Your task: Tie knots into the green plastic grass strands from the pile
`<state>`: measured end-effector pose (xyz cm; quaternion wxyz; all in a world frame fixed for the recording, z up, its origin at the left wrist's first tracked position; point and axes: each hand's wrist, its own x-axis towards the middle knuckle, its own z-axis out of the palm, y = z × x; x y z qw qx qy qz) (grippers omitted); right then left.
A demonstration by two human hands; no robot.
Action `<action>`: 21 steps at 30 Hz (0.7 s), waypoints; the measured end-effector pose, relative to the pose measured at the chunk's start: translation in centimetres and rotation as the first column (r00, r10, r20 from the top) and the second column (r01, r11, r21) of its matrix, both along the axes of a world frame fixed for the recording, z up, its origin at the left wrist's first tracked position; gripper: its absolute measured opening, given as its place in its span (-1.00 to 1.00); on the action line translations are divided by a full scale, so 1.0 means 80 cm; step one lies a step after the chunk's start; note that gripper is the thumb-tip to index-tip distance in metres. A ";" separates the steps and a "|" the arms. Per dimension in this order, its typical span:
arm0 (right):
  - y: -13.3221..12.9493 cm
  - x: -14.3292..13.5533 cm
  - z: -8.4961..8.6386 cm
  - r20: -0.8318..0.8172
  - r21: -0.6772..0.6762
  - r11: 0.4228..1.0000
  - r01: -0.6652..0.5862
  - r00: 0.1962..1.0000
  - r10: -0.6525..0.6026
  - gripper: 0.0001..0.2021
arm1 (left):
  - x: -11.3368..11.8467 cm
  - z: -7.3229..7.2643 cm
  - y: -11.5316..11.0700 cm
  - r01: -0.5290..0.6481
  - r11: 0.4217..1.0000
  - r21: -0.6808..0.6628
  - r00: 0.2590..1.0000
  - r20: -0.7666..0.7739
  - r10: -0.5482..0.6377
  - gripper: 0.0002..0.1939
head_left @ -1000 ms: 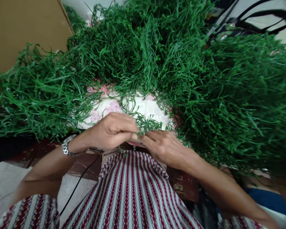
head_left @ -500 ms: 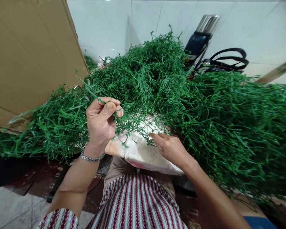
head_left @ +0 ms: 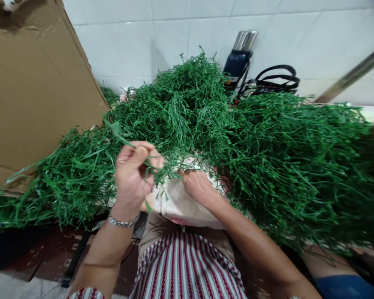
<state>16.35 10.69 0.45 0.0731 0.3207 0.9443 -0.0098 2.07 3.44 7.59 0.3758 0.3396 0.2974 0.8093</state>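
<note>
My left hand [head_left: 135, 174], with a metal bracelet at the wrist, is closed on thin green stems [head_left: 120, 133] that stick out above and below its fingers. Beside it, my right hand [head_left: 196, 182] has its fingers pressed together at the near edge of loose green stems, over a pale cloth-like surface [head_left: 177, 199]. What its fingertips hold is too small to make out. A big heap of green artificial-looking stems [head_left: 187, 104] rises behind both hands, and a long pile [head_left: 289, 162] spreads to the right.
A cardboard box [head_left: 40, 83] stands at the left, with more green stems [head_left: 77, 166] before it. By the tiled wall are a dark blue flask [head_left: 238, 62] and a bag with black handles [head_left: 271, 85]. Another person's leg [head_left: 333, 261] shows at lower right.
The view has shifted. My right hand has moved left, closer to my left hand, and its fingers have drawn in. My left hand still grips the stems.
</note>
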 end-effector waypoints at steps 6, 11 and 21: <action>0.015 0.020 -0.010 -0.001 -0.005 0.998 0.055 0.998 -0.055 -0.63 | -0.052 0.024 -0.010 -0.220 0.973 0.073 0.973 0.091 0.213 -0.81; 0.023 0.035 -0.011 -0.052 -0.004 0.993 0.119 0.992 -0.119 -0.69 | -0.083 0.023 -0.023 -0.316 0.947 0.057 0.939 0.160 0.304 -0.76; 0.014 0.064 0.006 -0.246 -0.043 0.995 0.087 0.965 -0.095 -0.72 | -0.065 -0.008 -0.023 -0.283 0.959 0.005 0.959 -0.010 0.283 -0.84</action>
